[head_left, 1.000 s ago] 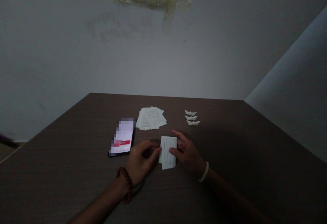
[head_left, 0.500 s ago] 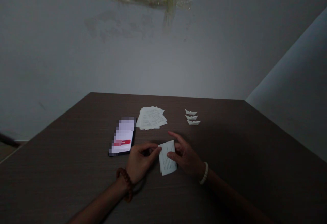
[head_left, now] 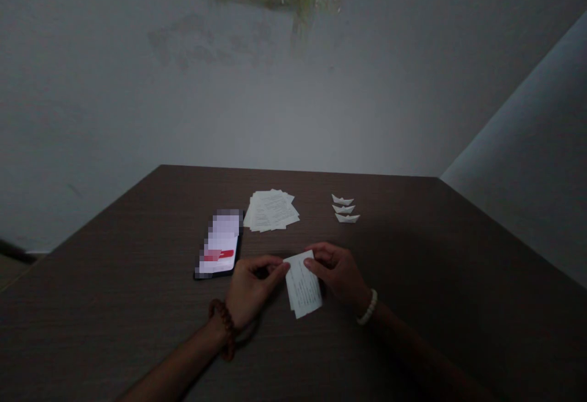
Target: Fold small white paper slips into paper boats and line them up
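Between my hands is a folded sheet of paper (head_left: 303, 289) with printed lines on it, its layers slightly offset at the lower edge. My left hand (head_left: 252, 286), a brown bead bracelet at its wrist, pinches the upper left corner between thumb and finger. With the thumb on the front near the upper right corner, my right hand (head_left: 342, 273) grips the same paper, its other fingers partly hidden behind. A pale bead bracelet circles the right wrist. Beyond the right hand, three small white paper boats (head_left: 347, 218) stand in a column.
A loose stack of printed sheets (head_left: 271, 211) lies farther back on the dark wooden table (head_left: 137, 237). Left of it is a phone (head_left: 222, 249) with a lit, partly pixelated screen. Behind the table rises a grey wall (head_left: 293, 108) with clear tape on it.
My right hand has moved its thumb up to the paper's upper right corner and curled its raised finger in. The paper's lower end has swung slightly right. The left hand keeps its pinch.
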{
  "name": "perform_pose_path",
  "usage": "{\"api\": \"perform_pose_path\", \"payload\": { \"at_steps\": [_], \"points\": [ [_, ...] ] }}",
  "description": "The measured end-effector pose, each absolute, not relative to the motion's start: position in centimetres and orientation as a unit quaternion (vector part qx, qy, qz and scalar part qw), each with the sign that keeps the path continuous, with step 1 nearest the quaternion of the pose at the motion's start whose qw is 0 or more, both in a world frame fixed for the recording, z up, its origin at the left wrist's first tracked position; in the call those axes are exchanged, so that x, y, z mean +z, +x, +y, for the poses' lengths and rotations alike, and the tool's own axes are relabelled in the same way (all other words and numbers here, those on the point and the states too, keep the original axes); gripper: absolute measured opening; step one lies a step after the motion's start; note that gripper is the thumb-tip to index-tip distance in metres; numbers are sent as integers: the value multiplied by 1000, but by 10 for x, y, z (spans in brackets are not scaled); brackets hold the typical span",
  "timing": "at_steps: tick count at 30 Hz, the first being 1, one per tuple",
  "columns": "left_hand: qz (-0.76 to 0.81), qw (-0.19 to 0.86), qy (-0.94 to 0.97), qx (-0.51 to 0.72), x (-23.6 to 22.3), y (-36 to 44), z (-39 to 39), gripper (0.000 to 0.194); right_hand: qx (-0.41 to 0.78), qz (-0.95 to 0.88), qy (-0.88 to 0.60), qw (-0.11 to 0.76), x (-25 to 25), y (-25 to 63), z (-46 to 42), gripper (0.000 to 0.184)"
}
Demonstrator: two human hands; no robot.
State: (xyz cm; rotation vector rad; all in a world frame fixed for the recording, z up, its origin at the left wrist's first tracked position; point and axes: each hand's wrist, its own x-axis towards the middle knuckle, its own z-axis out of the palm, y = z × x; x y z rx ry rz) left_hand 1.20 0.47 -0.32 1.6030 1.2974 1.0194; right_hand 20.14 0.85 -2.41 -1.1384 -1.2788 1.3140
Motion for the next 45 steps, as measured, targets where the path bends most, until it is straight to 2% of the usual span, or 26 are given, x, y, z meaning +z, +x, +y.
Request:
{"api": "perform_pose_path", "payload": {
  "at_steps": [11, 25, 45],
  "points": [
    [494, 399, 622, 458, -5, 13, 5, 22, 520, -529, -474, 476, -20, 200, 6, 31],
    [528, 379, 625, 432, -3, 13, 3, 21, 481, -550, -479, 487, -21, 199, 3, 27],
    [523, 459, 599, 396, 3, 14, 2, 24, 515, -528, -477, 477, -12, 200, 2, 23]
  ]
}}
